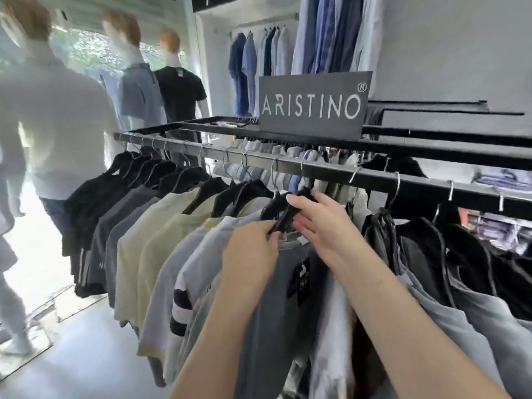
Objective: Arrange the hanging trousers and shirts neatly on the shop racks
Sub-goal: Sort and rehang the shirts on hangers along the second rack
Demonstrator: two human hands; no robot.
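Head view: the left hand (253, 250) comes up from the lower middle of the frame with its fingers curled, pinching the left shoulder of a black hanger (283, 218). The right hand (325, 228) reaches in beside it, just right of centre, its fingers nearly straight and laid over the neck of the same hanger, the index tip stretched out on top. That hanger carries a grey shirt (273, 306) with a dark tag (302, 279) at its collar, hanging in the middle of the frame straight under both hands.

The shirt's hook sits on a dark rail (325, 169) that runs from mid left to the right edge. Left of the hands hang pale lilac, cream, grey and black shirts, evenly spaced; to the right, black and grey ones sit closer together. On the rack top, above the hands, stands a sign (312, 106) reading ARISTINO. Blue shirts (244, 73) hang on the wall in the upper middle, and blurred mannequins (181, 87) stand at upper left.
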